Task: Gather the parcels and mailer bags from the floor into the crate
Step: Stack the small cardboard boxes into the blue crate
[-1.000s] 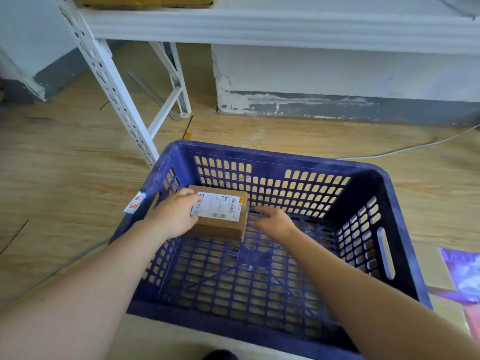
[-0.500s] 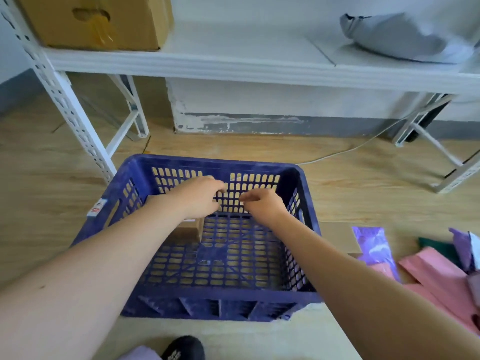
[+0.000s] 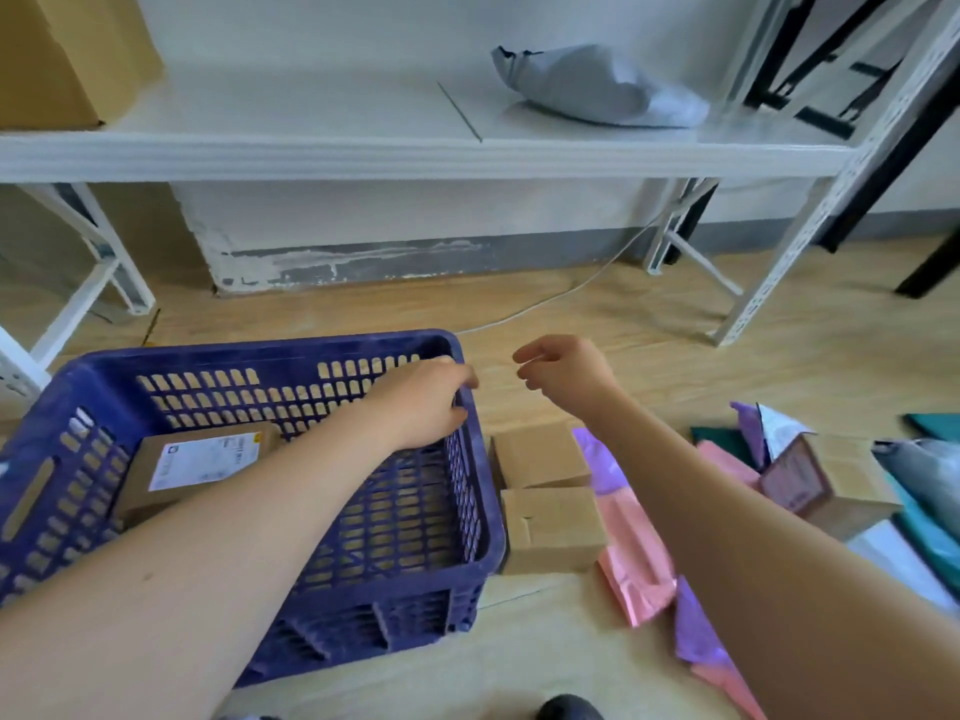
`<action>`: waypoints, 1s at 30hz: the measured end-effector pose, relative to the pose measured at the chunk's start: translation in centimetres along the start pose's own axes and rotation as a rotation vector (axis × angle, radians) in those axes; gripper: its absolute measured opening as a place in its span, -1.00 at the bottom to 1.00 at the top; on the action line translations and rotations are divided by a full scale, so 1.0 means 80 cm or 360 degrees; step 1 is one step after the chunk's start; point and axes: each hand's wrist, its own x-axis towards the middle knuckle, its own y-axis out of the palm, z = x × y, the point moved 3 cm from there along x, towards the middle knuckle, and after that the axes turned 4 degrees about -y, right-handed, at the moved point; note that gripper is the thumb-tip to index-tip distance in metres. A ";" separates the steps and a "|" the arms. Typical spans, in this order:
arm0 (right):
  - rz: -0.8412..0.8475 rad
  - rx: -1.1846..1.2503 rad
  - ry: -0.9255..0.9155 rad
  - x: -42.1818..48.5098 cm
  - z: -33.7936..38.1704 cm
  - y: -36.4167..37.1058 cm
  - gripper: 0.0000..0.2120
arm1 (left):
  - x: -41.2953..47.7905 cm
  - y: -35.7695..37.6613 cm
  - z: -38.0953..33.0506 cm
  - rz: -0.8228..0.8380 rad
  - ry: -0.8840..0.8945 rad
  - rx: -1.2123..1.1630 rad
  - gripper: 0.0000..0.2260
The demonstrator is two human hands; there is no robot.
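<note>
Labelled box (image 3: pixel 202 459) now sits in the crate (image 3: pixel 260 348), far-left corner, just released. Both hands are empty and loose: left hand (image 3: pixel 421 402) over the right rim, right hand (image 3: pixel 561 376) past it. Floor parcels (image 3: pixel 550 527) and mailer bags (image 3: pixel 634 563) next, I'd guess.

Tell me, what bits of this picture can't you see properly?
Head view:
- Label on the parcel in the crate: print too blurred to read.
- Mailer bags: the right forearm covers some, the right edge cuts others off, so no count.
- Cardboard box on the shelf: cut by the top and left edges.
- Left hand: fingers curl by the crate rim; touching or not is unclear.
</note>
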 end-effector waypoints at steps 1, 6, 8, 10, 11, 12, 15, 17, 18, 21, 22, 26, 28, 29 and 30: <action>-0.0022 -0.0017 -0.0002 0.003 -0.008 -0.017 -0.80 | 0.007 0.006 -0.011 -0.0002 0.0026 -0.0021 -0.63; -0.0196 -0.0117 0.0161 0.009 -0.080 -0.102 -0.77 | 0.047 0.056 -0.064 0.0070 0.0125 -0.0129 -0.62; -0.0217 -0.0198 0.0275 0.006 -0.116 -0.115 -0.74 | 0.058 0.079 -0.084 0.0130 0.0173 -0.0108 -0.61; -0.0235 -0.0258 0.0355 0.001 -0.149 -0.125 -0.72 | 0.070 0.101 -0.107 0.0180 0.0232 -0.0092 -0.60; -0.0252 -0.0293 0.0373 -0.001 -0.160 -0.128 -0.70 | 0.074 0.108 -0.118 0.0188 0.0255 -0.0096 -0.59; -0.0278 -0.0333 0.0393 -0.002 -0.172 -0.135 -0.68 | 0.081 0.117 -0.130 0.0197 0.0273 -0.0106 -0.59; -0.0382 -0.0433 0.0423 -0.003 -0.200 -0.157 -0.66 | 0.099 0.139 -0.162 0.0235 0.0316 -0.0185 -0.57; -0.0477 -0.0492 0.0472 -0.004 -0.223 -0.174 -0.66 | 0.112 0.157 -0.183 0.0273 0.0360 -0.0265 -0.54; -0.0514 -0.0537 0.0494 -0.006 -0.236 -0.182 -0.65 | 0.116 0.163 -0.191 0.0287 0.0386 -0.0300 -0.53; -0.0596 -0.0688 0.0552 -0.016 -0.274 -0.206 -0.61 | 0.131 0.178 -0.216 0.0247 0.0460 -0.0301 -0.51; -0.0628 -0.0743 0.0561 -0.019 -0.288 -0.215 -0.60 | 0.137 0.183 -0.224 0.0226 0.0476 -0.0296 -0.50; -0.0716 -0.0896 0.0668 -0.030 -0.335 -0.245 -0.65 | 0.159 0.200 -0.257 0.0172 0.0505 -0.0388 -0.47; -0.0770 -0.0891 0.0782 -0.037 -0.355 -0.260 -0.60 | 0.169 0.209 -0.276 0.0184 0.0532 -0.0411 -0.47; -0.0786 -0.0893 0.0831 -0.040 -0.364 -0.267 -0.55 | 0.173 0.212 -0.286 0.0191 0.0546 -0.0417 -0.47; -0.0792 -0.0903 0.0884 -0.042 -0.373 -0.273 -0.48 | 0.177 0.217 -0.294 0.0201 0.0554 -0.0426 -0.47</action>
